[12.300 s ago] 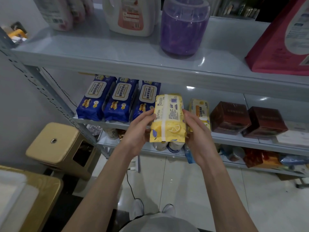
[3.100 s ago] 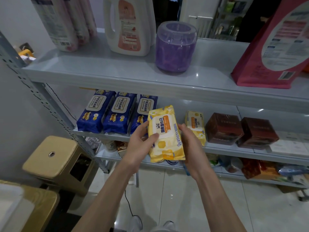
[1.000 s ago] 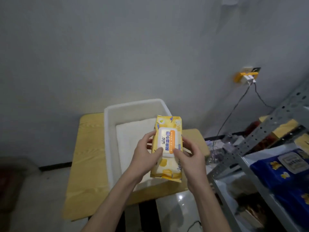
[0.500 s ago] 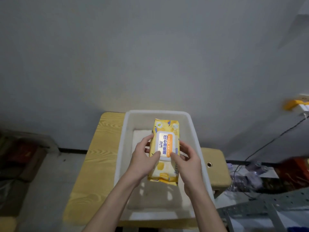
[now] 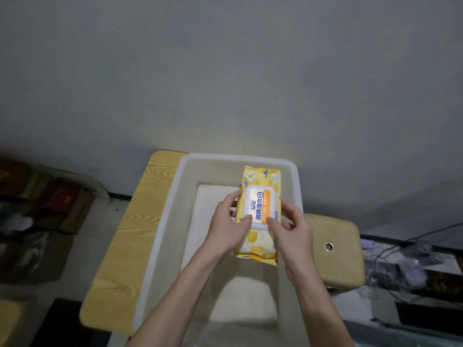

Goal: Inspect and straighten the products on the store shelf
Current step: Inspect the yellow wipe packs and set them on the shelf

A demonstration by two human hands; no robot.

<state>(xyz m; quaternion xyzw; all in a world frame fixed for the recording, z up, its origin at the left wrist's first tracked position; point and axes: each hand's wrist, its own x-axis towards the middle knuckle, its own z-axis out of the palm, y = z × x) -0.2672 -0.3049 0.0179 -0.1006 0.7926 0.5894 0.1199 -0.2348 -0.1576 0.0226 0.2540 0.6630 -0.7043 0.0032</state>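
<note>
A yellow pack of wet wipes (image 5: 260, 181) with a white and orange lid label is held face up over a white plastic bin (image 5: 175, 196). My left hand (image 5: 229, 225) grips its left edge, thumb on the label. My right hand (image 5: 292, 230) grips the right edge, thumb also on the label. The pack hangs above the bin's pale inside, and its lower end is partly covered by my hands. The store shelf is out of view.
The bin rests on a light wooden table (image 5: 120, 249) against a grey wall. A tan plastic stool (image 5: 333, 254) stands to the right. Dark boxes (image 5: 47, 204) lie at the left on the floor, cables and clutter (image 5: 406, 261) at the right.
I have turned from the shelf to the table with the pack. Over the last second the view has centred on the bin, and the pack now sits further over it.
</note>
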